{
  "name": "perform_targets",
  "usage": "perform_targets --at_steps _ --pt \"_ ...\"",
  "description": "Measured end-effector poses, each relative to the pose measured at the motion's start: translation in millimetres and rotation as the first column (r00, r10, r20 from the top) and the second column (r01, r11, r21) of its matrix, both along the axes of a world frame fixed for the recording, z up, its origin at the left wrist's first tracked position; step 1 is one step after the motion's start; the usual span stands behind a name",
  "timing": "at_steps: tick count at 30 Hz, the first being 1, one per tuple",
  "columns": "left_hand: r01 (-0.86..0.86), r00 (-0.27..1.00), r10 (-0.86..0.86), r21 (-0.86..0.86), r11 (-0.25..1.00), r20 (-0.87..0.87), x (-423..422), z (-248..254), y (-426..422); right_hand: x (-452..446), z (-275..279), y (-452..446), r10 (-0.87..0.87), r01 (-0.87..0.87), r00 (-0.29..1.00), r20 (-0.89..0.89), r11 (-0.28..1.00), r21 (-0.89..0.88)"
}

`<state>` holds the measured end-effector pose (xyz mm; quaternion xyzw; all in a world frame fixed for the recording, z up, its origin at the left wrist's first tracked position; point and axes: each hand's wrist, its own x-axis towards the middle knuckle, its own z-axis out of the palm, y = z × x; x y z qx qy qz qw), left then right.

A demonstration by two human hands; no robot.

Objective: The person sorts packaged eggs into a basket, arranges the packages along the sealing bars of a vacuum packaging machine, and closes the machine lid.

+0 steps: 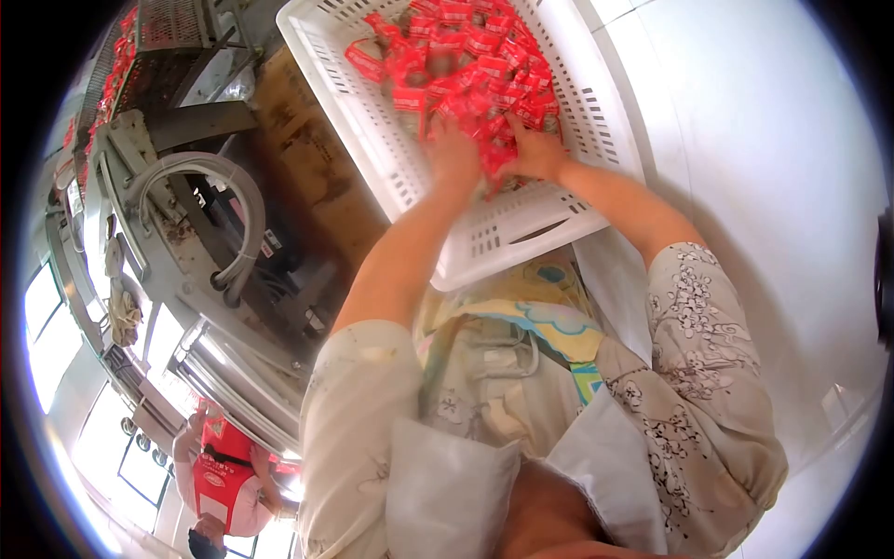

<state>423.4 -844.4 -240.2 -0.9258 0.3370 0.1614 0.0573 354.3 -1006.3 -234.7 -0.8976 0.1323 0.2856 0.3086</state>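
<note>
A white slatted plastic crate (498, 238) holds a heap of small red packets (466, 70). Both my hands reach into its near half, among the packets. Motion blurs my left hand (453, 154), and its fingertips are lost against the red, so whether it grips anything cannot be made out. To its right, my right hand (537, 154) has thumb and fingers spread apart, resting against packets by the crate's right wall. No packet is clearly lifted from the heap.
Left of the crate stands metal machinery with a looped grey hose (247, 200), and brown cardboard (312, 149) lies beside it. A perforated conveyor (172, 26) carries red packets at upper left. Another person in a red apron (219, 466) is at lower left. A white tiled surface (745, 149) lies to the right.
</note>
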Motion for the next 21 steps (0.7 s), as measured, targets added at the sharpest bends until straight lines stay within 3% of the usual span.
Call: perform_targets --at_steps 2,5,11,14,17,20,21 --pt "-0.034 0.991 0.04 0.042 0.999 -0.128 -2 5 -2 -8 -7 4 0.03 -0.031 0.999 0.041 0.999 0.025" --pt "-0.001 0.986 -0.002 -0.019 1.0 -0.168 -6 0 3 -9 7 7 0.154 -0.156 0.987 0.056 0.987 0.031" --pt "0.037 0.971 -0.079 -0.185 0.982 -0.227 6 11 4 0 7 22 0.143 -0.142 0.987 0.073 0.99 -0.017" --pt "0.085 0.958 -0.126 -0.165 0.983 -0.258 10 -16 5 -1 -9 29 0.188 -0.187 0.964 0.19 0.982 -0.022" --pt "0.051 0.962 -0.094 -0.172 0.984 -0.255 7 -17 8 -4 -17 29 0.203 -0.2 0.941 0.271 0.979 -0.038" --pt "-0.174 0.931 0.11 -0.16 0.972 -0.348 7 -9 3 -5 -29 27 0.238 -0.237 0.921 0.308 0.971 -0.041" --pt "-0.132 0.943 0.076 -0.155 0.979 -0.324 6 -9 4 -5 -34 28 0.225 -0.231 0.913 0.341 0.973 -0.022"
